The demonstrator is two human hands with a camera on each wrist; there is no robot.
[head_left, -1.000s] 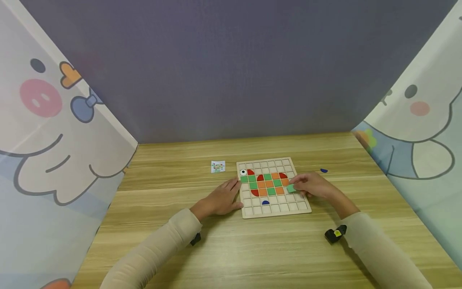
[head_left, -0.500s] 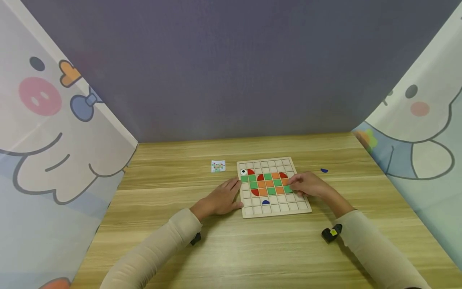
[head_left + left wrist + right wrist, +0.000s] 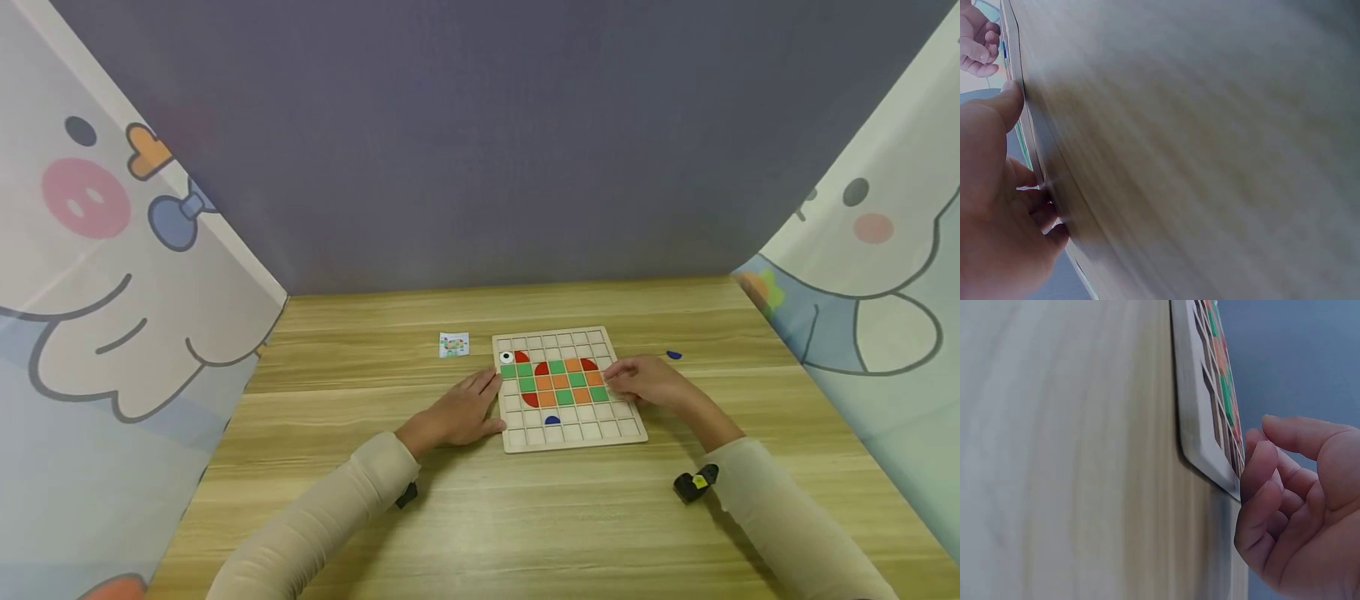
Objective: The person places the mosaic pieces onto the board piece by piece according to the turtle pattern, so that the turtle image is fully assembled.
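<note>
A wooden grid board (image 3: 588,432) lies on the table, with green, orange and red tiles set in its cells and a white eye disc (image 3: 506,357) near its top left corner. My left hand (image 3: 461,411) rests against the board's left edge, fingers extended; the left wrist view shows thumb and fingertips touching that edge. At the right edge hovers my right hand (image 3: 648,382), fingers loosely bent. In the right wrist view the thumb and fingers stand apart, nothing between them. A green square tile (image 3: 598,393) sits in the cell nearest those fingertips. Lower down is a blue half-round piece (image 3: 552,421).
Another blue piece (image 3: 673,355) lies on the table (image 3: 540,525) to the right of the board. A small printed pattern card (image 3: 453,345) lies at the upper left. A grey panel (image 3: 510,150) rises behind the table.
The green tile pinched in my right hand has gone down into a cell on the board's right side. My right fingers have let go and drawn slightly right. The left hand stays put.
</note>
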